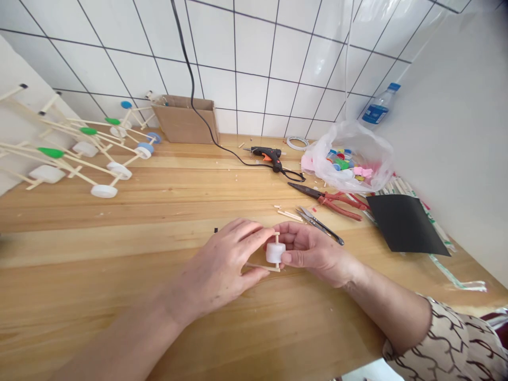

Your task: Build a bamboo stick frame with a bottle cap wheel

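Over the pale wooden desk (301, 333), a white round plastic cap (275, 253) was pinched in the right hand's (313, 251) grip, its pale wooden-stick frame (260, 266) grasped by the left hand (226, 259), seemingly for steadiness.

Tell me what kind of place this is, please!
Probably a craft corner or small workshop. There's a glue gun and red-handled pliers on a wooden tabletop, and several little stick models stand on the left.
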Demonstrator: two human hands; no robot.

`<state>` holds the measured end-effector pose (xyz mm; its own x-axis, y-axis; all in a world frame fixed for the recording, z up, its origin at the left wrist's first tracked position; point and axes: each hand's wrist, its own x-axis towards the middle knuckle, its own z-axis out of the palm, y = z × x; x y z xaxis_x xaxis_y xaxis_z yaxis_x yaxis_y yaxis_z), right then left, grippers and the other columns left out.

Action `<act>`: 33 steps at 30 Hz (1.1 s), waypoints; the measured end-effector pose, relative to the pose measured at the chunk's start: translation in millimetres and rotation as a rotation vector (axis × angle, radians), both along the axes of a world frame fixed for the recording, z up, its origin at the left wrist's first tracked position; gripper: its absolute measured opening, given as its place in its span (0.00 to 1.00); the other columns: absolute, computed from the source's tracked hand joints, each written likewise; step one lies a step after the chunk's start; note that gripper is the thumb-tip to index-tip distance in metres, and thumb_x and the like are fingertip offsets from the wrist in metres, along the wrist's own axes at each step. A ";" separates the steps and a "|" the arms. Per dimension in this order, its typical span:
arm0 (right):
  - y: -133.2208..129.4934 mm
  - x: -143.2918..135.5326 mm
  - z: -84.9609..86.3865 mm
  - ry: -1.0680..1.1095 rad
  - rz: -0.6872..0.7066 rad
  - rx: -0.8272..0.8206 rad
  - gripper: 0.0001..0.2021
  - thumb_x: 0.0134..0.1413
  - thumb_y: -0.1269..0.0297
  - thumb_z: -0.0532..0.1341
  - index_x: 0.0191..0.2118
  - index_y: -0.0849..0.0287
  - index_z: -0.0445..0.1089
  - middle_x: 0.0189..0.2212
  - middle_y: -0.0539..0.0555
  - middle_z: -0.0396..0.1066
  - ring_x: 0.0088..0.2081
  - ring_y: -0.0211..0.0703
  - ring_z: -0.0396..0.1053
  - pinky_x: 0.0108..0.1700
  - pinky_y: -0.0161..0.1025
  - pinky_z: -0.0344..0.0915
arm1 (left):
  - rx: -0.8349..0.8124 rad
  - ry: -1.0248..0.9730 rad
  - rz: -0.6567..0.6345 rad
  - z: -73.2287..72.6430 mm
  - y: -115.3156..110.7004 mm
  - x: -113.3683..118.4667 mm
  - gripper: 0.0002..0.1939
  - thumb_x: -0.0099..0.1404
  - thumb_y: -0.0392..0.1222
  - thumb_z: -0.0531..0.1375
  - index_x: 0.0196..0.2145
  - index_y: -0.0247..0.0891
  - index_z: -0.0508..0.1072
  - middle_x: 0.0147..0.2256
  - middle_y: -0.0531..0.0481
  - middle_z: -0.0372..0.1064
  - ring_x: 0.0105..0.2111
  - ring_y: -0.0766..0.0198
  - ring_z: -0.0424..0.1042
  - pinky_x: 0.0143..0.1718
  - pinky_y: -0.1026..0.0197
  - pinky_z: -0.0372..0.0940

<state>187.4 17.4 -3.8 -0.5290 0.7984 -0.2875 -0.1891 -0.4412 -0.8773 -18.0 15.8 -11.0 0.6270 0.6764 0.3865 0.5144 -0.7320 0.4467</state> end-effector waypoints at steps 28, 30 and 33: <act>1.6 0.5 -3.5 0.022 0.013 -0.016 0.21 0.40 0.74 0.71 0.44 0.61 0.67 0.37 0.53 0.71 0.35 0.35 0.70 0.35 0.32 0.67 | 0.015 0.004 0.010 -0.7 -0.2 0.7 0.21 0.59 0.37 0.62 0.50 0.35 0.65 0.47 0.44 0.68 0.47 0.56 0.66 0.48 0.53 0.64; 1.6 0.3 -3.8 0.027 0.016 -0.012 0.22 0.40 0.73 0.70 0.44 0.61 0.68 0.37 0.53 0.71 0.35 0.35 0.70 0.35 0.32 0.68 | 0.015 0.004 0.015 -0.9 -0.3 0.4 0.22 0.59 0.37 0.62 0.51 0.35 0.65 0.47 0.44 0.68 0.47 0.56 0.66 0.48 0.53 0.64; 1.3 0.1 -3.6 0.026 0.015 -0.010 0.22 0.40 0.73 0.71 0.44 0.61 0.68 0.37 0.53 0.72 0.35 0.35 0.70 0.35 0.32 0.68 | 0.019 0.001 0.013 -1.0 -0.5 -0.1 0.22 0.59 0.37 0.62 0.51 0.34 0.65 0.47 0.44 0.68 0.47 0.56 0.65 0.48 0.54 0.64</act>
<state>187.5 18.6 -7.4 -0.5483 0.7874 -0.2816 -0.2048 -0.4530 -0.8677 -18.0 15.3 -12.0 0.6183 0.6771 0.3990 0.5244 -0.7336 0.4323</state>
